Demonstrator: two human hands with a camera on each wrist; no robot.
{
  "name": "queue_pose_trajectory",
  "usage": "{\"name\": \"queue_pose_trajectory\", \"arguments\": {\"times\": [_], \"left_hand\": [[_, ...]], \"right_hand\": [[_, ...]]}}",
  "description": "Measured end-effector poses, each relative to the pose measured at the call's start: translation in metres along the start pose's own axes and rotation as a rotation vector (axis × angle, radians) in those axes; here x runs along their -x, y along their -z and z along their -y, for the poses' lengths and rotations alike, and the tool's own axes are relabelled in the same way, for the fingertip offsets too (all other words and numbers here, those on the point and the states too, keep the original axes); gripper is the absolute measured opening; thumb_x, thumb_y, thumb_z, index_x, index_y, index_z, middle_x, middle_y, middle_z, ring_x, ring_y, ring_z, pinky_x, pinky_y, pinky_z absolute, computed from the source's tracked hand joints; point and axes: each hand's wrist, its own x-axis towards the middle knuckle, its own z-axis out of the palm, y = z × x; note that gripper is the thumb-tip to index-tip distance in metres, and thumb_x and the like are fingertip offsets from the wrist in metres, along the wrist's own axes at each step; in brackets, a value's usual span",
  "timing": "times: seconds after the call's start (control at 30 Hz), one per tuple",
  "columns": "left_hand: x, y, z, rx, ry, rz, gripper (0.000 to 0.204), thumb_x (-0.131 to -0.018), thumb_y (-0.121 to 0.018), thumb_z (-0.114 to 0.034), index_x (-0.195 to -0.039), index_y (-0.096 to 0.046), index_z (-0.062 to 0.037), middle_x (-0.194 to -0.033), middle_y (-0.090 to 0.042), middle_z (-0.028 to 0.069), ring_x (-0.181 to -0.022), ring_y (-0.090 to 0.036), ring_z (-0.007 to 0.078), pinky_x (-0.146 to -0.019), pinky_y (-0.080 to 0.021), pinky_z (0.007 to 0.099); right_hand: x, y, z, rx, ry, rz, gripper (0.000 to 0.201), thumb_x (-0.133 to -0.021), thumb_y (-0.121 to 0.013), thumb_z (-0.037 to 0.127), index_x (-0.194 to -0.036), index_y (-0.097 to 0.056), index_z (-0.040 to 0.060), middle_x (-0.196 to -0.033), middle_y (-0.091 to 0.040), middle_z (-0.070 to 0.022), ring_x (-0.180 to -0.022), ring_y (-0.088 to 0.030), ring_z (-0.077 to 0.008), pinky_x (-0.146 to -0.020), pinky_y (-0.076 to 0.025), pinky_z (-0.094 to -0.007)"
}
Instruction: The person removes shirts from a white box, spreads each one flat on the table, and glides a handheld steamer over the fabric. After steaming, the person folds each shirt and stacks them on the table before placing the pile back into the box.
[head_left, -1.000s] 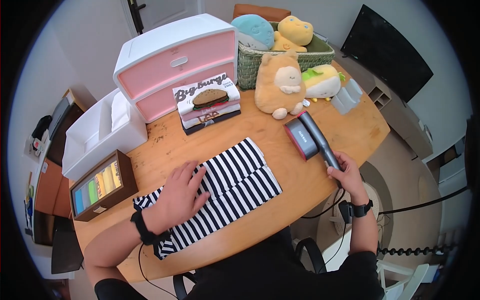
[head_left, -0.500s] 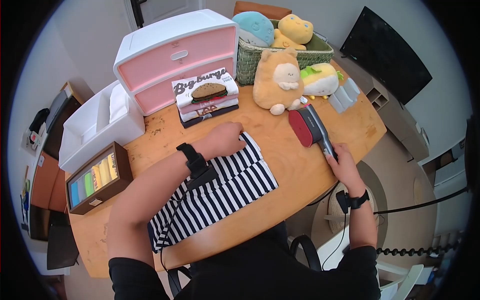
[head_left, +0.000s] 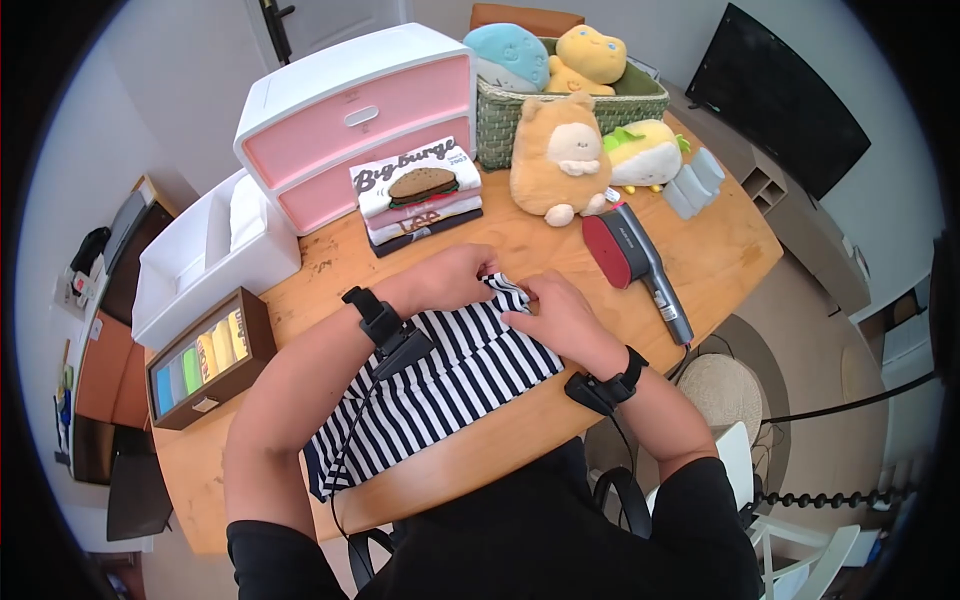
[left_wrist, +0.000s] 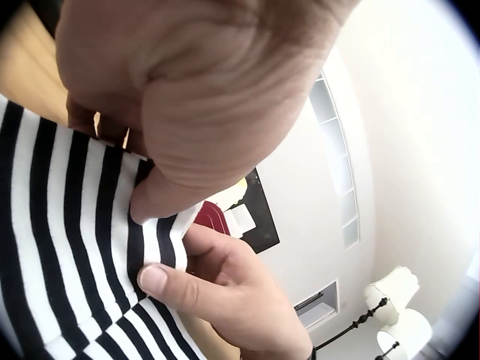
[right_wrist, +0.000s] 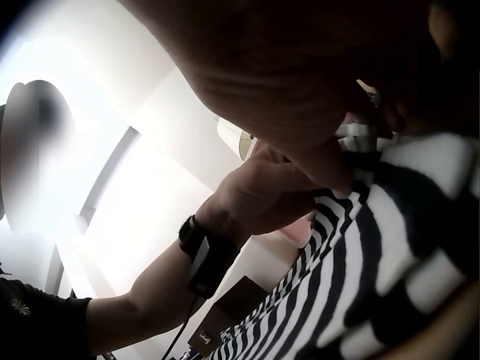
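Observation:
A folded black-and-white striped garment (head_left: 450, 375) lies on the wooden table in front of the person. My left hand (head_left: 452, 278) pinches its far edge between thumb and fingers. Close beside it, my right hand (head_left: 565, 318) pinches the same edge near the far right corner, and the cloth is lifted and bunched between the two. In the left wrist view the right thumb (left_wrist: 176, 289) presses on the stripes, with the fingers behind the cloth. A handheld garment steamer (head_left: 640, 265) with a red face lies on the table to the right of the hands.
Behind the garment sits a stack of folded T-shirts (head_left: 415, 195) before a pink-and-white drawer unit (head_left: 360, 120). A white bin (head_left: 180, 275) and a brown box of rolled cloths (head_left: 215, 355) stand at left. Plush toys (head_left: 560, 165) and a green basket (head_left: 500, 130) are at the back right.
The left hand moved from flat on the garment to its far edge. The right hand let go of the steamer, leaving it on the table, and came over to grip the garment's edge.

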Motion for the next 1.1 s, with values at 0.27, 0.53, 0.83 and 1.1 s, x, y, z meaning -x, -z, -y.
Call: {"name": "queue_pose_trajectory", "arguments": {"times": [0.27, 0.53, 0.83, 1.1], "left_hand": [[0.011, -0.006, 0.016, 0.166, -0.093, -0.108, 0.018, -0.093, -0.074, -0.002, -0.107, -0.063, -0.0018, -0.095, -0.07, 0.0031, -0.09, -0.063, 0.0104, -0.084, -0.053, 0.0284], [0.041, 0.001, 0.01, -0.033, -0.107, -0.297, 0.023, -0.089, -0.07, -0.005, -0.112, -0.071, 0.0004, -0.1, -0.074, 0.0192, -0.097, -0.072, 0.0314, -0.088, -0.057, 0.0402], [0.104, -0.003, 0.048, 0.209, 0.106, -0.197, 0.033, -0.094, -0.06, 0.003, -0.126, -0.068, -0.0015, -0.1, -0.068, 0.0062, -0.084, -0.068, 0.0119, -0.074, -0.057, 0.0296], [0.113, -0.015, 0.052, 0.824, 0.361, -0.337, 0.044, -0.112, -0.055, -0.028, -0.145, -0.051, 0.0018, -0.095, -0.064, 0.0057, -0.082, -0.07, 0.0118, -0.072, -0.062, 0.0273]], "right_hand": [[0.004, -0.014, 0.008, -0.031, -0.06, -0.036, 0.033, -0.095, -0.075, 0.027, -0.092, -0.064, -0.0036, -0.086, -0.069, -0.0284, -0.085, -0.068, -0.0487, -0.076, -0.053, -0.0548], [0.01, -0.011, 0.055, 0.195, 0.097, -0.039, 0.025, -0.099, -0.069, 0.021, -0.105, -0.057, -0.0004, -0.088, -0.071, -0.0269, -0.084, -0.069, -0.0485, -0.074, -0.054, -0.0561], [0.001, -0.05, 0.085, 0.123, 0.11, 0.186, 0.031, -0.095, -0.073, 0.02, -0.114, -0.063, -0.0022, -0.089, -0.073, -0.0272, -0.087, -0.071, -0.0472, -0.08, -0.056, -0.0535], [0.001, -0.053, 0.092, 0.0, 0.142, 0.226, 0.028, -0.095, -0.075, 0.018, -0.11, -0.067, -0.0042, -0.082, -0.072, -0.0213, -0.077, -0.073, -0.0361, -0.07, -0.057, -0.0439]]}}
